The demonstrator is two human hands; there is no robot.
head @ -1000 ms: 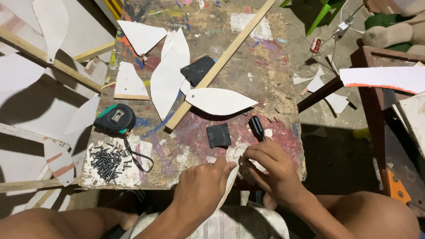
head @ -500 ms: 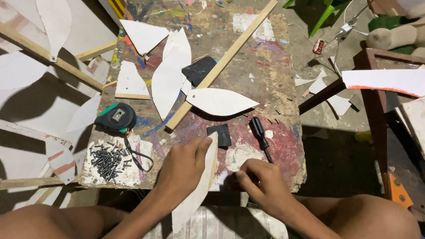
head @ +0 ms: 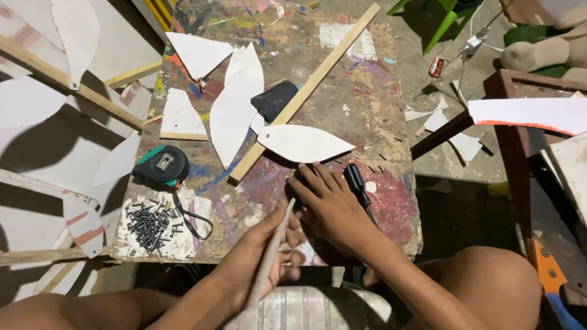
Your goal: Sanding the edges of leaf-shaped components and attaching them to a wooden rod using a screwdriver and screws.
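My left hand (head: 260, 256) grips a thin white leaf-shaped cutout (head: 272, 250), held edge-on near the table's front edge. My right hand (head: 330, 205) lies flat on the paint-stained table (head: 342, 91), its fingers spread over a small black block (head: 293, 186) that is mostly hidden under them. A black-handled screwdriver (head: 358, 186) lies just right of that hand. Another white leaf-shaped cutout (head: 302, 143) rests on a long wooden slat (head: 312, 85) just beyond my fingers.
A green and black tape measure (head: 162, 165) and a pile of dark screws (head: 150, 223) sit at the front left. More white cutouts (head: 235, 104) and a black pad (head: 275, 101) lie mid-table. A dark wooden frame (head: 507, 134) stands to the right.
My right hand has moved forward from the table's front edge onto the black block. My left hand has drawn back towards me and turned the white cutout edge-on.
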